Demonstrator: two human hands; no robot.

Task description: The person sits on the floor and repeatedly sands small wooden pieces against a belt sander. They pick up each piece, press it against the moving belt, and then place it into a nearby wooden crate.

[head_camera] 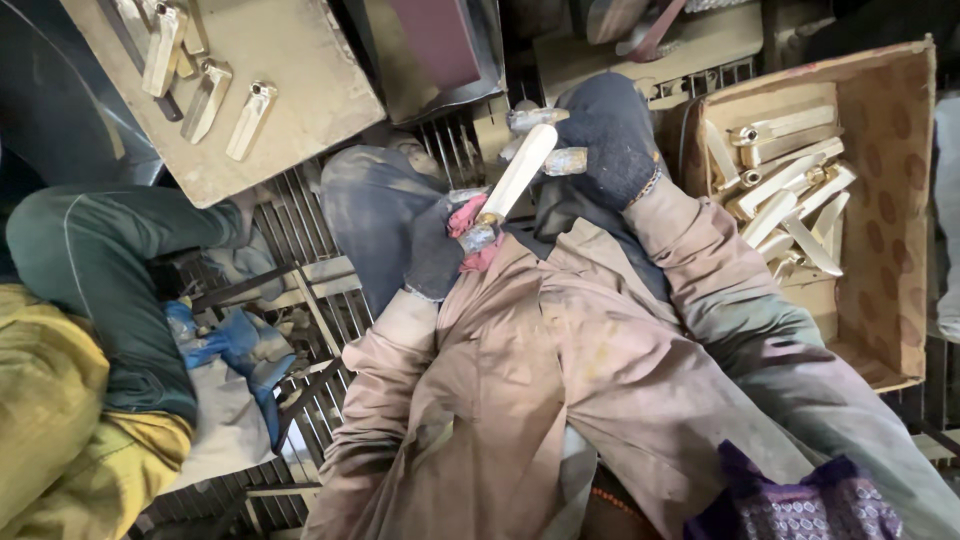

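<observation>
A cardboard box (905, 200) holds brass handles (785, 190).

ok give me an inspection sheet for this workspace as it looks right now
surface: metal grating floor, dusty; tan board at upper left.
job's things: pale brass-coloured metal handle, held at both ends by the gloved hands.
clutter: three similar metal handles lying on the board; open cardboard box at right, full of the same handles; blue cloth on the grating.
grippers: left hand in dark glove with pink rag grips the handle's lower end; right hand in dark knit glove grips the upper end.
cables: nothing seen.
surroundings: another person's green-trousered leg at left.
</observation>
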